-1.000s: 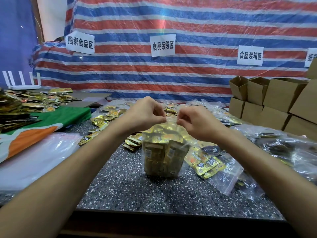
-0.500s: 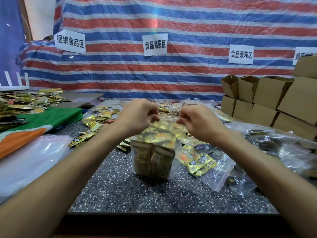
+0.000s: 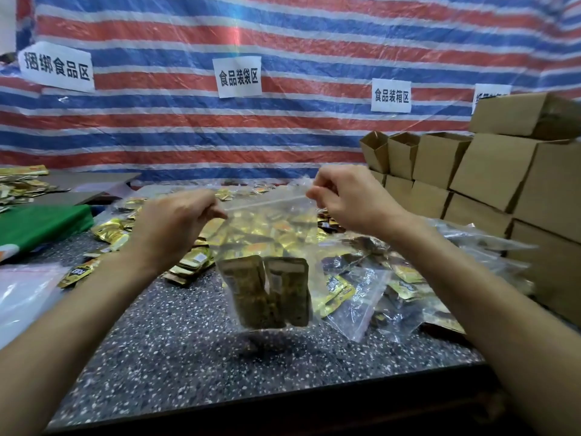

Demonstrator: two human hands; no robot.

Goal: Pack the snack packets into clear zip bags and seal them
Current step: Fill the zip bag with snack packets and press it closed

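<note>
A clear zip bag [image 3: 267, 247] of snack packets [image 3: 270, 294] hangs above the speckled table [image 3: 176, 347]. My left hand [image 3: 173, 225] and right hand [image 3: 352, 199] pinch its top corners. Loose packets [image 3: 110, 229] lie at ten o'clock, cardboard boxes [image 3: 490, 171] at two.

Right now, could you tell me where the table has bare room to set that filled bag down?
Bare speckled table lies below the held zip bag, toward the near edge between your forearms. Crowded: loose packets left, filled bags right, boxes far right.
</note>
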